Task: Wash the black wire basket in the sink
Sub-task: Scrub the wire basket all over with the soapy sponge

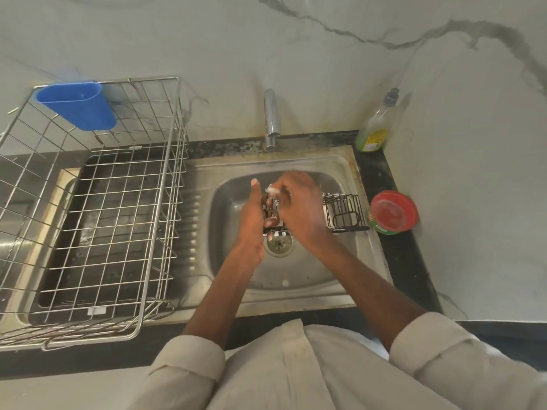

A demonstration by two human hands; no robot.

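Both hands, left (pixel 254 216) and right (pixel 299 208), grip the black wire basket (pixel 343 213) over the sink (pixel 340 279).

At frame centre, the left hand (pixel 251 220) gripped the black wire basket (pixel 344 213) over the sink (pixel 340 261), while the right hand (pixel 299 202) pinched something white and sudsy against it, below the tap (pixel 270 119).
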